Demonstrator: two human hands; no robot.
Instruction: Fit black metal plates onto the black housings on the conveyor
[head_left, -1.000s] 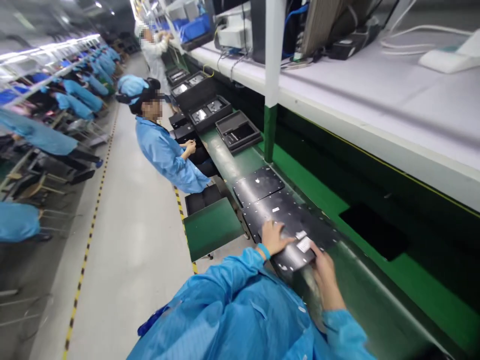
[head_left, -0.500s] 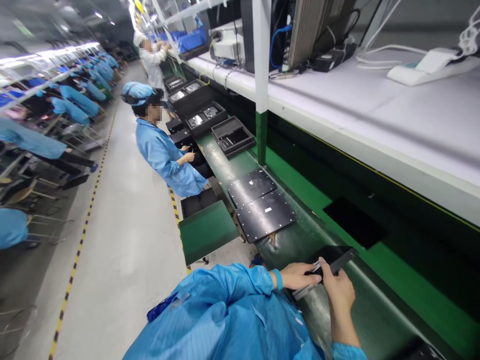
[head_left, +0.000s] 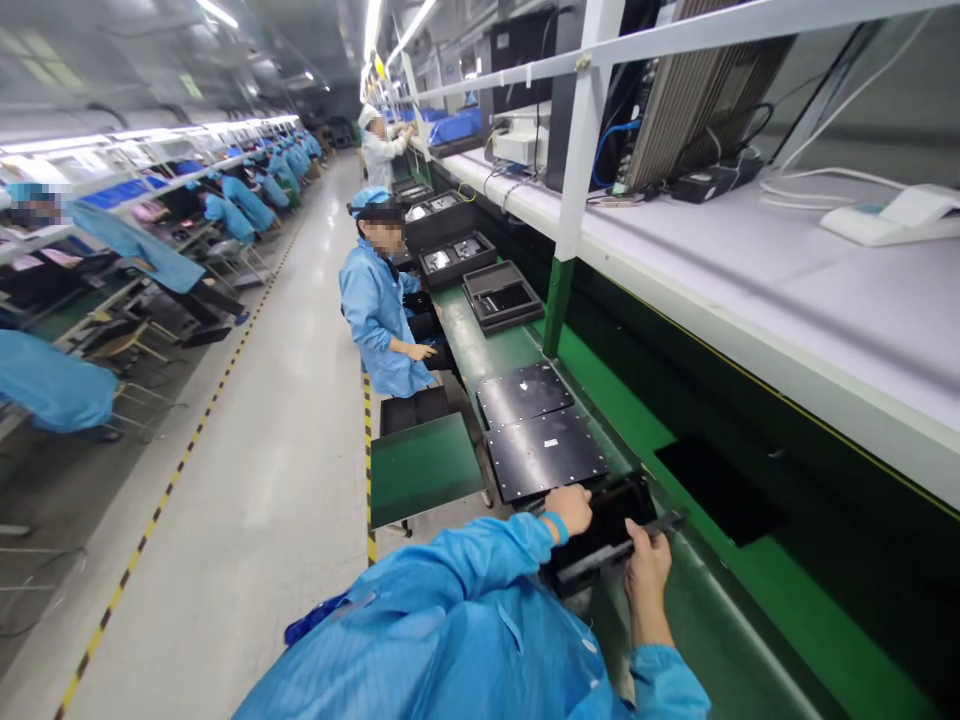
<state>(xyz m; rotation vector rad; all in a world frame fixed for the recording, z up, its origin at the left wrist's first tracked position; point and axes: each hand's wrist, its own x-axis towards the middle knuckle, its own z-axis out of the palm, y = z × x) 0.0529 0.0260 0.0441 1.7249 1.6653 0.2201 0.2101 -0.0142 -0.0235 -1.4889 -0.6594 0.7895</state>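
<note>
Tilted over the green bench, a black rectangular panel with a raised rim [head_left: 611, 508] lies between my two hands. My left hand [head_left: 570, 508] is curled on its left side, beside the nearer dark plate. My right hand [head_left: 649, 570] pinches the grey-black strip along its near right edge, thumb on top. Whether this strip is part of the panel, I cannot tell. Two flat dark plates, a near one [head_left: 544, 458] and a far one [head_left: 523, 393], lie just beyond my left hand, with small light dots along their edges.
A black sheet [head_left: 716, 490] lies on the green strip under the white shelf [head_left: 750, 290]. Farther along the bench stand a black tray [head_left: 502, 297] and several others. A co-worker in blue [head_left: 386, 300] sits beyond a green side table [head_left: 427, 470]. A green-and-white post [head_left: 574, 210] rises at the bench's back.
My hands have moved apart, the left one to the panel's left side. The panel has turned and now shows its broad face. My view has shifted, and the co-worker's arms have moved.
</note>
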